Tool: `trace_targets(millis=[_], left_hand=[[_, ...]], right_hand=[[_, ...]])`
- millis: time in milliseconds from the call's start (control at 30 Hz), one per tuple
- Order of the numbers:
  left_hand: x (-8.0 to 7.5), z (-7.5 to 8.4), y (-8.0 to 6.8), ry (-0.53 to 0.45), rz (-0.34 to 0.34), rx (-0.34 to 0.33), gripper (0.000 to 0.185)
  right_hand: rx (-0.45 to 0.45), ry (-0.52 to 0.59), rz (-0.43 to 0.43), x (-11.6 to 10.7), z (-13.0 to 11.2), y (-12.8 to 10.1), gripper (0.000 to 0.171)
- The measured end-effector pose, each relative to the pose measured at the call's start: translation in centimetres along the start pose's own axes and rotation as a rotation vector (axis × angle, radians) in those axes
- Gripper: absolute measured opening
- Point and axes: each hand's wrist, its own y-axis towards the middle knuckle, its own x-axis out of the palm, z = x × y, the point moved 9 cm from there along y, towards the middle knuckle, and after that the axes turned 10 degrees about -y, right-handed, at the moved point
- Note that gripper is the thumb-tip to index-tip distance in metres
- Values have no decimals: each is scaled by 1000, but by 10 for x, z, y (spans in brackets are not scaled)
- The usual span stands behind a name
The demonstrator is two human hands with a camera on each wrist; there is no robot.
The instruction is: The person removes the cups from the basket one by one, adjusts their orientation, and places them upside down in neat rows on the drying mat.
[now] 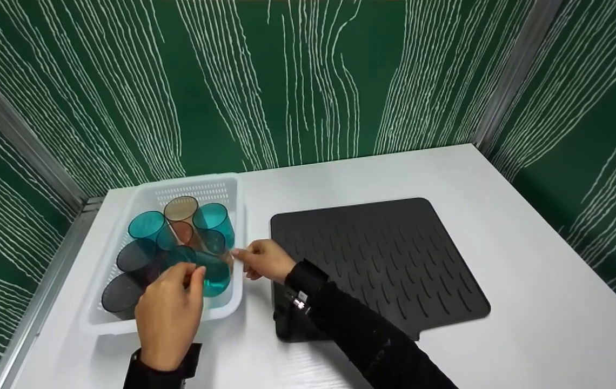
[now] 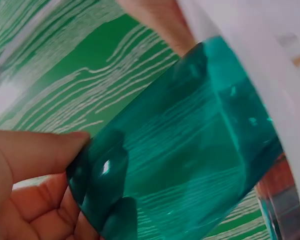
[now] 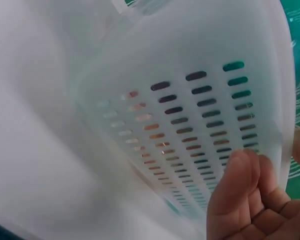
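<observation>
A white plastic basket (image 1: 240, 208) with slotted walls holds several see-through cups. My left hand (image 1: 170, 313) pinches one teal cup (image 2: 185, 135) by its rim, thumb outside and fingers within, at the basket's front. This cup (image 1: 217, 281) lies tilted, its base toward the basket's right side. My right hand (image 1: 266, 260) grips the basket's right rim; in the right wrist view its curled fingers (image 3: 235, 185) lie against the outer slotted wall. Behind the held cup are teal cups (image 1: 147, 224), an amber cup (image 1: 181, 207) and dark purple cups (image 1: 122, 293).
A black ridged drying mat (image 1: 373, 259) lies on the white table (image 1: 524, 302), right of the basket and partly under the right forearm. Green walls (image 1: 308, 81) with white lines enclose the table at the back and sides.
</observation>
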Motion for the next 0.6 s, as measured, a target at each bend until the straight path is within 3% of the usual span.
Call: trace_targets(millis=[167, 300, 467, 600], left_hand=[[-8, 10, 0, -84, 86, 22, 19], [-7, 14, 1, -285, 104, -5, 16], [5, 21, 0, -508, 108, -59, 16], [27, 25, -1, -683, 80, -118, 18]], right_hand=[[29, 144, 34, -27, 5, -5, 42], [-45, 206, 32, -53, -8, -21, 45], [-177, 282, -16, -75, -15, -41, 50], [-246, 297, -58, -81, -24, -59, 49]])
